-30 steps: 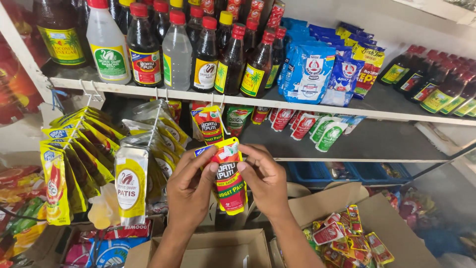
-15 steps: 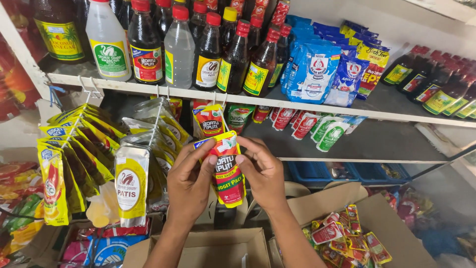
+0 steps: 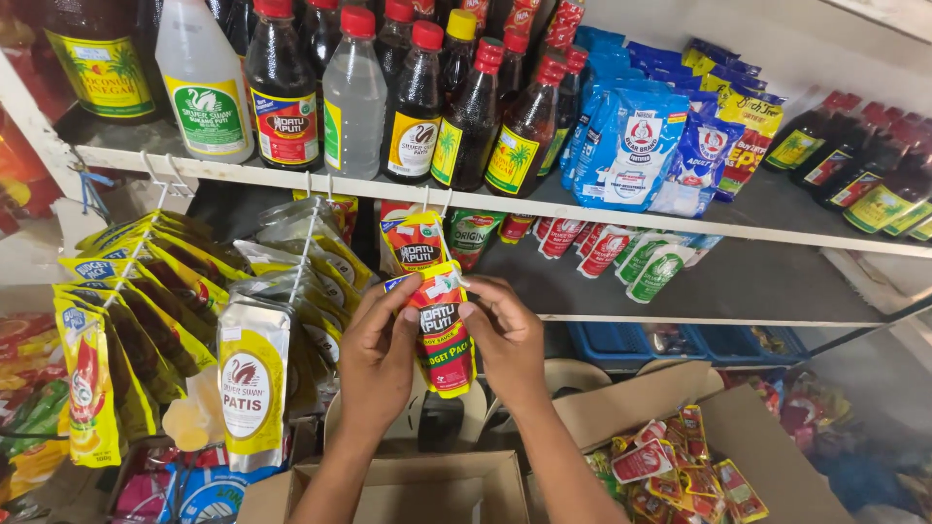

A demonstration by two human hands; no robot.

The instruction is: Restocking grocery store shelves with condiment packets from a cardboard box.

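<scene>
A: Nearest?
B: Open cardboard box point(image 3: 408, 485). Above it, left hand point(image 3: 377, 354) and right hand point(image 3: 505, 340) are pinching a red sauce pouch point(image 3: 442, 330) by its top corners.
A: Beyond?
B: Hanging hook point(image 3: 432, 199) under the bottle shelf point(image 3: 582, 209); keeping the pouch's hole level is helping

White upper shelf point(image 3: 621, 208) with dark sauce bottles point(image 3: 472, 116), clear bottles point(image 3: 353, 97), blue pouches point(image 3: 629, 146), perhaps milk powder.
</scene>
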